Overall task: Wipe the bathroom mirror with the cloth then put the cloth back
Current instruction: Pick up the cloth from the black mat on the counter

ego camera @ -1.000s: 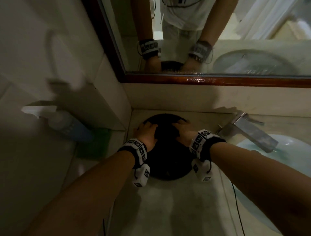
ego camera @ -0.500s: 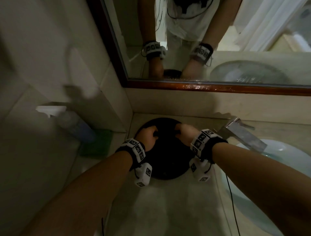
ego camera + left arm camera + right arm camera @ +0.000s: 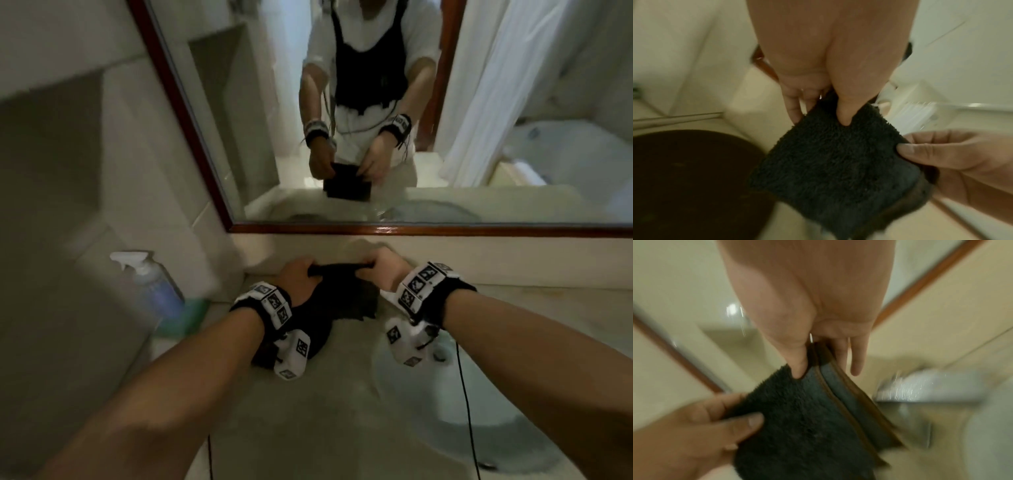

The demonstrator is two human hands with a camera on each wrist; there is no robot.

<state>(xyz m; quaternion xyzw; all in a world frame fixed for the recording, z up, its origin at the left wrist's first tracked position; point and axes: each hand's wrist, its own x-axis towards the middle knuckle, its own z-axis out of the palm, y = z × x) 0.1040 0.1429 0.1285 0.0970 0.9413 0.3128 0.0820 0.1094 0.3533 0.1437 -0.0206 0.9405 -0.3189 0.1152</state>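
A dark, fluffy folded cloth (image 3: 346,291) (image 3: 838,159) (image 3: 803,421) hangs above the counter between both hands. My left hand (image 3: 298,277) (image 3: 818,112) pinches its upper left corner between thumb and fingers. My right hand (image 3: 383,270) (image 3: 818,360) pinches the upper right corner, where brown folded edges show. The wood-framed mirror (image 3: 376,102) rises just behind and reflects both hands holding the cloth. Below the cloth a dark round tray (image 3: 690,181) lies on the counter; in the head view my left wrist and the cloth mostly hide it.
A spray bottle (image 3: 154,287) and a green object (image 3: 185,318) stand on a ledge at the left. The white basin (image 3: 445,394) lies at the right, with a metal faucet (image 3: 925,386) near my right hand. A tiled wall closes the left side.
Both hands went from resting on the cloth on the dark tray to gripping it and lifting it off toward the mirror. My head has tilted up, showing more mirror.
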